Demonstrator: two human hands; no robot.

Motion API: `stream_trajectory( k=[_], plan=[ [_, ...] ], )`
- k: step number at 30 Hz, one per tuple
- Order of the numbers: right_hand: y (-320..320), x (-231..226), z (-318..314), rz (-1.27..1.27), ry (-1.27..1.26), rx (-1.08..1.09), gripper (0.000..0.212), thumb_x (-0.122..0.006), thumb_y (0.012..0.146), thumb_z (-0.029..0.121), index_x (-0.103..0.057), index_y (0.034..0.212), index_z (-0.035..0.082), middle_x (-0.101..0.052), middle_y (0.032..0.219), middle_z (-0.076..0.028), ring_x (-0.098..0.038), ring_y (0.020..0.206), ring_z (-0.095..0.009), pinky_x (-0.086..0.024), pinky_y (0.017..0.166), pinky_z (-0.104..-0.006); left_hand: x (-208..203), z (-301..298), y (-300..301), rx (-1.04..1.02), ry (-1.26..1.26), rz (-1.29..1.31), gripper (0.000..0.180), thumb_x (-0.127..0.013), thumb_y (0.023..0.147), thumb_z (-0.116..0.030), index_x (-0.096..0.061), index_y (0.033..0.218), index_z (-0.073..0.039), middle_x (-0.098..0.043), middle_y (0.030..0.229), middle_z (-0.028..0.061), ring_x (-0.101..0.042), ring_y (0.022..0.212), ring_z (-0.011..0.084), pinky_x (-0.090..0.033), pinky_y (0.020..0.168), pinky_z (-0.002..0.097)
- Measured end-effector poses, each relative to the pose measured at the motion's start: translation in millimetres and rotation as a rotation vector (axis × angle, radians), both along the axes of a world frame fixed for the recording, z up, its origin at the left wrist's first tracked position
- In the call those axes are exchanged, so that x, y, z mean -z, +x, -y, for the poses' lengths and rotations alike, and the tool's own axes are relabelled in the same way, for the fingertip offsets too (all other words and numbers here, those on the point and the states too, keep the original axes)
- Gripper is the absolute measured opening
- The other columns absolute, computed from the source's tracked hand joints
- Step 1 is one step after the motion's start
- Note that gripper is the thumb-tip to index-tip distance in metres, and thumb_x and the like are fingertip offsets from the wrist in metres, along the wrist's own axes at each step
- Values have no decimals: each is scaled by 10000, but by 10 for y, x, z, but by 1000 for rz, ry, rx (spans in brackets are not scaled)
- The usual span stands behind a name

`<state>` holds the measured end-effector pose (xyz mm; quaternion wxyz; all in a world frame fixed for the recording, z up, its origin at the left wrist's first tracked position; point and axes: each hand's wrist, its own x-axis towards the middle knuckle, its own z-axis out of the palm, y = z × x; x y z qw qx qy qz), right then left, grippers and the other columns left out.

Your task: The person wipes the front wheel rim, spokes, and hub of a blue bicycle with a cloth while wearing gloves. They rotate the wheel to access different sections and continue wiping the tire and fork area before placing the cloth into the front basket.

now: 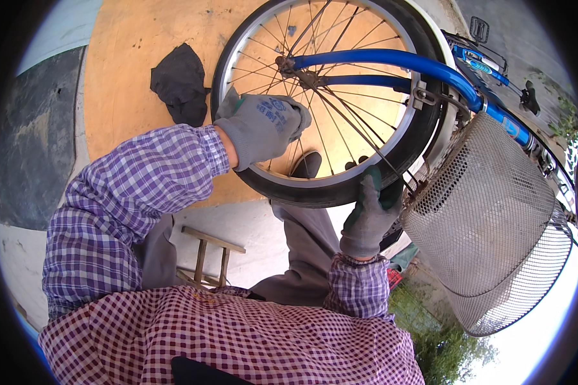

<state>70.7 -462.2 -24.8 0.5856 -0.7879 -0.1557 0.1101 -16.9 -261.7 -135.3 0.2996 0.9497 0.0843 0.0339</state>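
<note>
A bicycle wheel [331,196] with a black tyre and silver rim fills the upper middle, held in a blue fork [392,59]. My left hand [263,128], in a grey work glove, lies across the wheel's left side. Its fingers curl inward over the spokes, and whatever they hold is hidden. On the tyre's lower right, my right hand [369,215] grips with the thumb on the near side; its glove is grey with a dark green palm. The other fingers are partly hidden by the tyre.
A wire basket [481,218] juts out right of the wheel. A dark crumpled cloth [181,83] lies on the orange-tan board [122,83] at left. Below the wheel stands a small wooden stool [212,247], near my legs. Another bicycle part, a pedal [479,29], shows at upper right.
</note>
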Motion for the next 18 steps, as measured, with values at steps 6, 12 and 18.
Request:
stream_trajectory(
  k=[6, 12, 18],
  plan=[
    [-32, -84, -26, 5, -44, -10, 413, -629, 930, -11, -495, 1317, -60, -654, 1179, -164, -685, 1019, -247, -571, 910, -338, -37, 2, 6, -20, 34, -34, 310, -634, 784, -202, -661, 1048, -42, -687, 949, 114, -687, 820, 286, -525, 787, 431],
    [-39, -91, -63, -60, 70, 25, 507, -706, 887, 4, -488, 1344, -34, -640, 1159, -124, -641, 1009, -198, -523, 898, -308, 8, -18, -13, -26, 42, 63, 324, -661, 766, -206, -672, 1040, -34, -687, 947, 116, -688, 830, 282, -539, 766, 418],
    [-52, -53, -48, 15, -23, 38, 464, -655, 912, -21, -478, 1340, -44, -644, 1186, -160, -676, 1018, -245, -571, 881, -330, 43, 89, -140, 24, 93, -8, 253, -610, 866, -245, -682, 1023, -60, -699, 984, 129, -706, 861, 270, -532, 739, 429]
  ],
)
